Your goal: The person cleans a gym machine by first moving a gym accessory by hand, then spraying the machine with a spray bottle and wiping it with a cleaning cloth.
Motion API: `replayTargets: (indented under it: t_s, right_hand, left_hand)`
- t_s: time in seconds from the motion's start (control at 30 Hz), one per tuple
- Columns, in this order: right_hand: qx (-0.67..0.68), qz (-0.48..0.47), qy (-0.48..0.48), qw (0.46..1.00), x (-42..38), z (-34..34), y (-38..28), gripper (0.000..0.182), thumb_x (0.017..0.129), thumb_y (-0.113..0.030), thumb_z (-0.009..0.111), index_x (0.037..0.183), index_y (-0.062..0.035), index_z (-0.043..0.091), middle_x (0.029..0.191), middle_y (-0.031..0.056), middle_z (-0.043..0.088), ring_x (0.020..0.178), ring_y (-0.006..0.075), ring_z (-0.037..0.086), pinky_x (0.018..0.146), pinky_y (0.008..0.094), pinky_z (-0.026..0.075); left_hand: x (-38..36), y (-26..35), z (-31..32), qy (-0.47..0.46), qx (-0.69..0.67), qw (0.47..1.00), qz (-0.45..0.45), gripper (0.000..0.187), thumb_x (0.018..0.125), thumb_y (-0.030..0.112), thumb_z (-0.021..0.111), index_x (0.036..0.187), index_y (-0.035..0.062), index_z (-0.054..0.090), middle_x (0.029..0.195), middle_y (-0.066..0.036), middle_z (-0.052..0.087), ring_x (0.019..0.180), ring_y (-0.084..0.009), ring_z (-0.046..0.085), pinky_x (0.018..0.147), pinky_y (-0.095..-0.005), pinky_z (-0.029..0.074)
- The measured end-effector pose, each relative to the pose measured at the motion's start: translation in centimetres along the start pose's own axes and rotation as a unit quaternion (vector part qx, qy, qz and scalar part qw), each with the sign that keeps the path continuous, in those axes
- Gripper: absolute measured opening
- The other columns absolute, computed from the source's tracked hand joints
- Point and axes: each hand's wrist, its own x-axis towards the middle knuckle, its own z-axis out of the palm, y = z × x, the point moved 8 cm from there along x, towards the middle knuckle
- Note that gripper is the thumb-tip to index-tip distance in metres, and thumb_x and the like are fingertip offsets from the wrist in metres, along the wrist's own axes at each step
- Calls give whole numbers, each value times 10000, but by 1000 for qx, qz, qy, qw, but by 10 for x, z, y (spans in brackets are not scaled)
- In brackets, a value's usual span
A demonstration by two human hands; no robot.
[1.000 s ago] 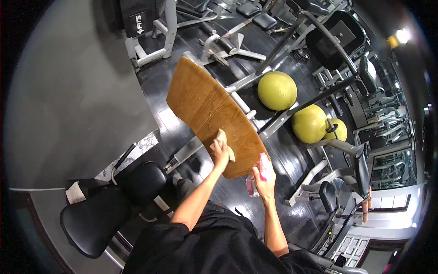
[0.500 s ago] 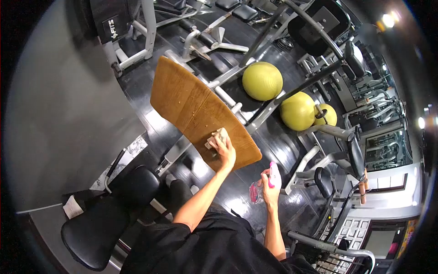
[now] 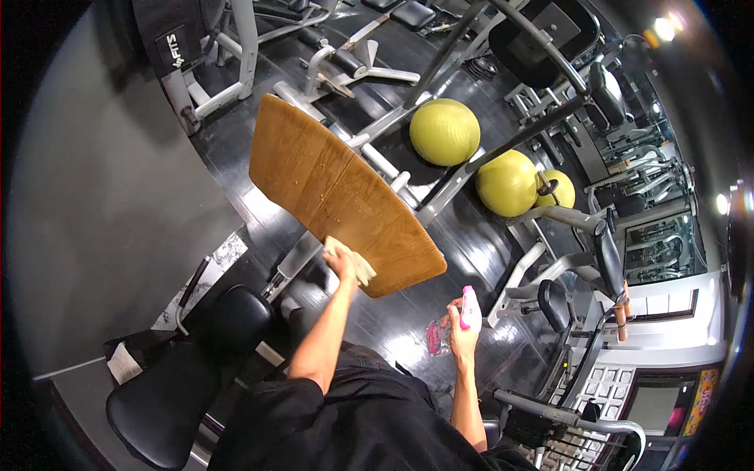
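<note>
My left hand (image 3: 342,264) is closed on a pale, folded cloth (image 3: 364,272), at the near edge of a curved wooden tabletop (image 3: 302,157). Small crumbs or droplets are scattered over the middle of the wood. To the right, apart from the tabletop, my right hand (image 3: 463,339) grips a spray bottle (image 3: 470,308) with a white and pink head. Its clear body, with a pink label or liquid, shows beside the fingers.
Three yellow exercise balls (image 3: 444,132) rest beyond the tabletop among grey metal gym frames. A black padded seat (image 3: 165,408) stands at the lower left, near a dark mat (image 3: 118,228). Weight machines (image 3: 554,306) line the right side.
My left hand has moved left and toward me with the cloth, from the tabletop's surface to its near edge. The right hand still holds the spray bottle, barely shifted. The view has moved slightly.
</note>
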Motion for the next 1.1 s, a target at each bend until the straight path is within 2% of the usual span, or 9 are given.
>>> replayTargets:
  t_s: [0.13, 0.27, 0.3, 0.33, 0.4, 0.57, 0.67, 0.93, 1.1]
  right_hand:
    - [-11, 22, -12, 1000, 2, 9, 0, 415, 872, -72, 579, 1256, 6, 442, 865, 67, 538, 592, 109, 532, 547, 253, 457]
    - [-9, 11, -19, 1000, 7, 19, -8, 374, 871, -68, 578, 1217, 12, 462, 863, 68, 542, 593, 110, 537, 550, 254, 459]
    - [-13, 10, -26, 1000, 8, 23, -11, 341, 869, -69, 582, 1182, 13, 474, 859, 66, 545, 595, 110, 540, 552, 255, 460]
    - [-17, 9, -32, 999, 10, 27, -14, 309, 868, -71, 585, 1148, 14, 487, 854, 65, 548, 596, 110, 544, 554, 255, 461]
    - [-8, 0, -31, 999, 12, 32, -18, 252, 862, -70, 594, 1083, 9, 501, 845, 60, 555, 601, 110, 551, 560, 253, 464]
    - [15, 7, -70, 997, 14, 52, -18, 253, 845, -31, 601, 1077, 7, 506, 843, 58, 563, 604, 103, 555, 565, 242, 472]
    - [12, 3, -89, 996, 16, 58, -19, 243, 844, -18, 596, 1068, 9, 506, 827, 58, 562, 604, 100, 555, 559, 239, 474]
    - [17, 0, -91, 996, 8, 62, -19, 213, 850, -25, 596, 1040, 6, 505, 831, 50, 560, 611, 97, 550, 553, 239, 474]
    - [26, -2, -107, 994, 2, 59, -17, 213, 862, -29, 583, 1051, 8, 491, 867, 70, 553, 608, 113, 550, 558, 248, 470]
  left_hand:
    - [76, 35, 16, -33, -56, 998, 20, 620, 940, 313, 451, 1373, -49, 194, 1397, -218, 323, 1280, -296, 350, 1059, -370, 276]
    - [157, 63, 29, -78, -170, 981, -46, 691, 921, 359, 495, 1415, 25, 146, 1357, -175, 382, 1147, -283, 479, 952, -386, 417]
    - [208, 60, 31, -109, -117, 987, 7, 672, 928, 357, 485, 1411, 33, 149, 1351, -163, 392, 1145, -282, 481, 938, -392, 426]
    - [197, 100, 23, -26, -158, 985, 64, 310, 968, 247, 429, 1223, 81, 372, 1098, -90, 499, 974, -199, 527, 833, -362, 473]
    - [220, 153, 29, -64, -119, 976, 173, 401, 957, 267, 450, 1294, 76, 344, 1172, -96, 490, 1014, -231, 534, 877, -372, 453]
    - [141, 224, 34, -20, 126, 966, 226, 451, 914, 227, 496, 1335, 148, 358, 1235, -231, 352, 1155, -365, 412, 951, -434, 365]
    - [91, 235, 44, -1, 136, 896, 422, 425, 923, 256, 484, 1291, 60, 404, 1207, -232, 382, 1173, -378, 383, 962, -448, 346]
    - [-61, 223, 69, -145, 136, 830, 522, 375, 843, 128, 571, 1205, 86, 481, 1216, -282, 335, 1128, -455, 416, 921, -489, 394]
    - [-140, 131, 76, -284, 232, 660, 656, 440, 712, 75, 632, 1137, 167, 564, 1207, -225, 341, 1142, -396, 388, 949, -501, 356]
